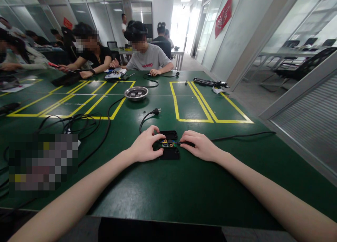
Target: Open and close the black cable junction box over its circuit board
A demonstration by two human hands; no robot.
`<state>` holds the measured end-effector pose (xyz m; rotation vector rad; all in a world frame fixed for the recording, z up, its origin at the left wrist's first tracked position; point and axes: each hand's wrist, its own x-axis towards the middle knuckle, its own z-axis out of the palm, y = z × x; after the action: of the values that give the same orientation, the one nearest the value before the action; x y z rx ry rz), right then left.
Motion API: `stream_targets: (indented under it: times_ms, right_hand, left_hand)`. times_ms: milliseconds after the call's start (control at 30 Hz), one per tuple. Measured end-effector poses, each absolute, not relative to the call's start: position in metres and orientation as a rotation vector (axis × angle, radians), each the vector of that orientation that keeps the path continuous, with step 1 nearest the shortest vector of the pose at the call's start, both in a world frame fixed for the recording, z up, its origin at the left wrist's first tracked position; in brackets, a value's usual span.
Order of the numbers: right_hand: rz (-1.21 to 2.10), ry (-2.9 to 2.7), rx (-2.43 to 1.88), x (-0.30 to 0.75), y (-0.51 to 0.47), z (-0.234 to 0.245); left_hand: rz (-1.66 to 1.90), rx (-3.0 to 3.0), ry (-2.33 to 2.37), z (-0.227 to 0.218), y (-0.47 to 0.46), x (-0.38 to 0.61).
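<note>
My left hand (144, 146) grips the open black plastic case (170, 153) on the green tabletop (158, 189); my right hand (201, 148) pinches what seems a cable (237, 136) at its edge. Beyond, a round steel bowl (127, 92) holds small parts (136, 93).

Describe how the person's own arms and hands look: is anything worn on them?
Both the left arm and the right arm are bare right to the picture's edge, with no sleeves in view. The left hand and right hand wear no gloves, and no watch, bracelet or ring shows on either.
</note>
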<state>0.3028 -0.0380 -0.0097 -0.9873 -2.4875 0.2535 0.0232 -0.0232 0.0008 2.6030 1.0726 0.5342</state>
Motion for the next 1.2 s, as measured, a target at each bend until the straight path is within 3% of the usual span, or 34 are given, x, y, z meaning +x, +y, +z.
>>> stream_targets:
  times_ms: [1200]
  right_hand:
    - [0.237,-2.404,-1.004,0.2974,-0.0374,-0.0149]
  left_hand:
    - [0.463,2.598,1.107,-0.0057,-0.0227,0.0301]
